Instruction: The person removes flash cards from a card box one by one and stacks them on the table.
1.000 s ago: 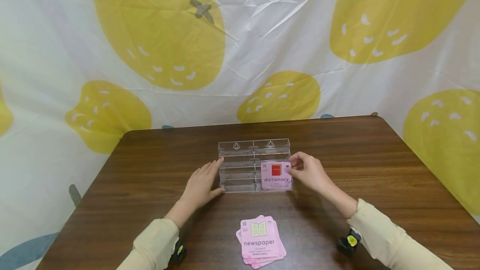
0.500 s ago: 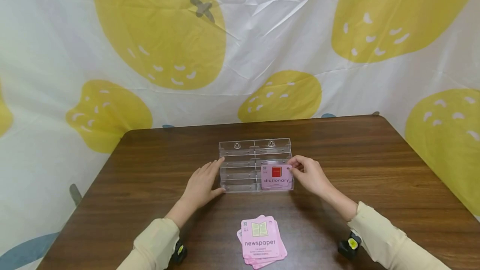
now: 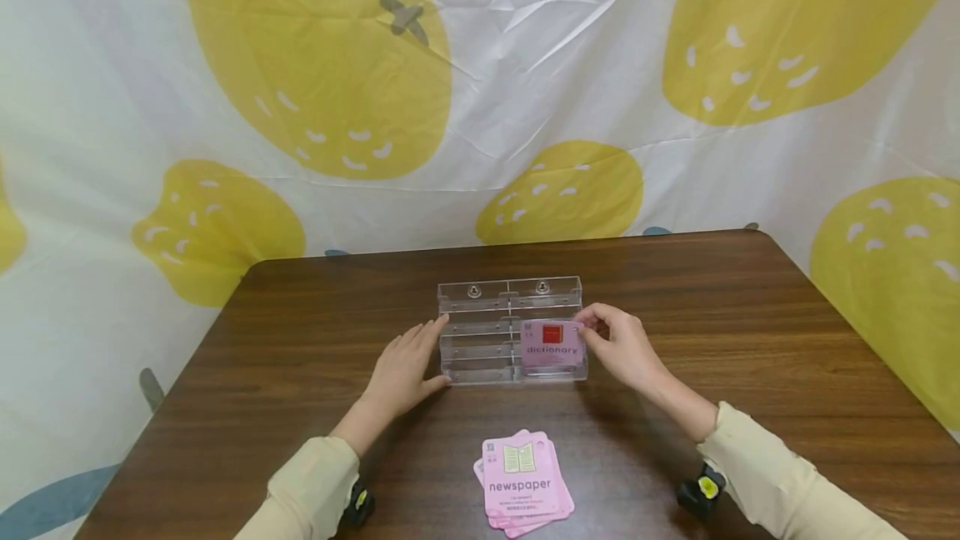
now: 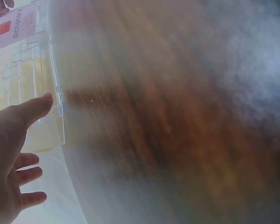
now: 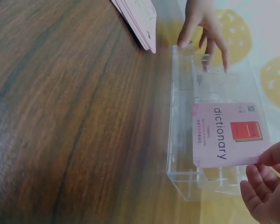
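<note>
A clear plastic rack (image 3: 476, 328) with two columns of tiered pockets stands on the table. My right hand (image 3: 624, 347) pinches a pink card (image 3: 551, 355) printed "dictionary" with a red book, near its upper right corner. That card is at the rack's lower right pocket; in the right wrist view its bottom edge looks raised from the pocket's floor. My left hand (image 3: 400, 371) rests against the rack's left side, fingers spread and fairly straight. The left wrist view shows the left thumb (image 4: 39, 106) touching the rack's edge.
A fanned stack of pink cards (image 3: 521, 482) lies in front of the rack, "newspaper" uppermost. The brown wooden table (image 3: 300, 407) ends at the back near a white curtain (image 3: 517, 65) with yellow fruit prints.
The dictionary card first went slightly down in the lower right pocket, then rose and leaned back. My right hand dipped and came up with it. My left hand stays in place.
</note>
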Motion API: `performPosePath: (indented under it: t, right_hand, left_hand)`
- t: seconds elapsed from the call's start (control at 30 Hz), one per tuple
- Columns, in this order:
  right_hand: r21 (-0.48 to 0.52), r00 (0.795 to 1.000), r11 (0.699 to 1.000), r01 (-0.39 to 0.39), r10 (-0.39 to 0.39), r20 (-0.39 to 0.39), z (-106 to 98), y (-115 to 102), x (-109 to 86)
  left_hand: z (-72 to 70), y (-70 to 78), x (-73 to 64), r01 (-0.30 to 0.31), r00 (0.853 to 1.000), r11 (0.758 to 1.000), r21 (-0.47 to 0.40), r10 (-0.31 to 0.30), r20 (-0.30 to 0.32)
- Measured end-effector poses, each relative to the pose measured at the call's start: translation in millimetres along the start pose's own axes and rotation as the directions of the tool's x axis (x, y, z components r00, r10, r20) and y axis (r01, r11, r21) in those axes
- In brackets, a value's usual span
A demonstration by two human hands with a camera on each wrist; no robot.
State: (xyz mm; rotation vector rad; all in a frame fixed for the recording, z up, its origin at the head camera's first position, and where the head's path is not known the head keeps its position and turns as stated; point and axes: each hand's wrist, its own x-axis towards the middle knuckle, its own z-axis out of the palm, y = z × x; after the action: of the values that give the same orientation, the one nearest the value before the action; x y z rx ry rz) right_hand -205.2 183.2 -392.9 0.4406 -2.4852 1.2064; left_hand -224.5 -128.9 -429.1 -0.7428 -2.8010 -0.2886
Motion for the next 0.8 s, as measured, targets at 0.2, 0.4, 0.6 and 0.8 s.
performPosePath:
  t: [0.2, 0.4, 0.6, 0.8]
  right_hand:
    - [0.005, 0.999, 1.000, 0.010, -0.009, -0.033, -2.4, -5.3, 1.0]
    - [0.041, 0.998, 0.999, 0.007, -0.004, -0.063, -2.3, -7.3, -0.3]
    - [0.045, 0.997, 0.999, 0.011, -0.008, -0.080, -2.7, -11.7, -2.6]
    - [0.085, 0.999, 0.996, -0.017, 0.021, -0.047, -4.7, -20.8, -6.1]
  left_hand:
    - [-0.5, 0.4, 0.0, 0.002, 1.000, 1.000, -0.001, -0.002, 0.001]
    - [0.1, 0.0, 0.0, 0.003, 1.000, 1.000, -0.001, -0.002, 0.002]
    - [-0.2, 0.1, 0.2, 0.004, 1.000, 1.000, -0.005, -0.003, 0.006]
    - [-1.8, 0.8, 0.3, 0.005, 1.000, 1.000, -0.010, -0.005, 0.009]
